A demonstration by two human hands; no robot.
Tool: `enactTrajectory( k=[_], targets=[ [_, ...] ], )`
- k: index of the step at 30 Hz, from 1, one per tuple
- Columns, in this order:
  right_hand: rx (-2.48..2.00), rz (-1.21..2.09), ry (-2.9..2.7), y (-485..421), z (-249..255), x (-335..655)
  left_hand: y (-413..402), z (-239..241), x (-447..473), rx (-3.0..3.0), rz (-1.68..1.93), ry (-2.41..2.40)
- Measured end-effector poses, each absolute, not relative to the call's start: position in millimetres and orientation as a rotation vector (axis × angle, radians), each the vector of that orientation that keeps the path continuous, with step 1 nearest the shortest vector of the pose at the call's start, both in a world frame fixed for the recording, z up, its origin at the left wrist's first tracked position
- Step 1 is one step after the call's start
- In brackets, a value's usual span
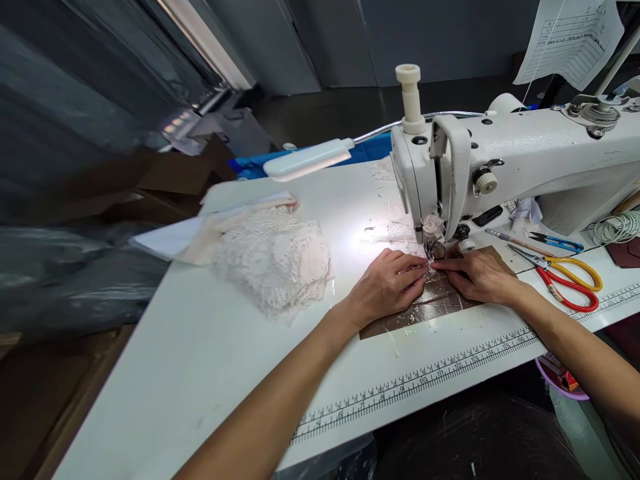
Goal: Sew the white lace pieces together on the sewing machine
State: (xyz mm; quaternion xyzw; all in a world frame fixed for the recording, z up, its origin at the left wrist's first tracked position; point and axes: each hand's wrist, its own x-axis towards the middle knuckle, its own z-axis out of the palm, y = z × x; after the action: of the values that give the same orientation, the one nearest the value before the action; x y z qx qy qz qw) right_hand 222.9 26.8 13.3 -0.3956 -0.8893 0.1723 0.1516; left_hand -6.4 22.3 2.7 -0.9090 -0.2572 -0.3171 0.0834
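Note:
My left hand [393, 283] lies just left of the sewing machine's presser foot [431, 250]. Its fingers are close together and bent over a small pale lace piece [431, 265] at the needle. From the other side, my right hand [477, 275] holds the same piece, index finger stretched toward the foot and thumb tucked below. Most of the lace there is hidden by the fingers. Under both hands lies a shiny brown sheet [440, 303] on the table. The white sewing machine [525, 157] stands right behind the hands.
A pile of pale lace pieces [280, 257] lies to the left. Red-and-yellow scissors [565, 280], blue thread snips [557, 241] and a pen-like tool [517, 241] are at right. A lamp [307, 160] reaches over the table. A ruler tape [415, 383] runs along the front edge.

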Motion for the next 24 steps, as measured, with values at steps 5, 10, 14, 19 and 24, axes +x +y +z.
enactTrajectory(
  k=[5, 10, 14, 19, 24],
  targets=[
    [-1.138, 0.557, -2.483, 27.4, 14.9, 222.8, 21.8, 2.6, -6.7, -2.7, -0.89, -0.777],
    [-1.057, 0.616, -2.452, 28.5, 12.6, 225.0, 20.9, 3.9, -6.5, -2.681, -0.864, -0.761],
    [-0.956, 0.641, -2.489, 28.4, 9.2, 227.2, 20.3, 4.0, -6.3, -2.664, -0.846, -0.764],
    [-0.979, 0.561, -2.523, 25.2, 7.2, 226.3, 20.3, 1.5, -7.2, -2.665, -0.818, -0.788],
    [-1.058, 0.503, -2.549, 21.6, 8.3, 222.9, 19.1, 2.0, -7.3, -2.686, -0.815, -0.823]
  ],
)
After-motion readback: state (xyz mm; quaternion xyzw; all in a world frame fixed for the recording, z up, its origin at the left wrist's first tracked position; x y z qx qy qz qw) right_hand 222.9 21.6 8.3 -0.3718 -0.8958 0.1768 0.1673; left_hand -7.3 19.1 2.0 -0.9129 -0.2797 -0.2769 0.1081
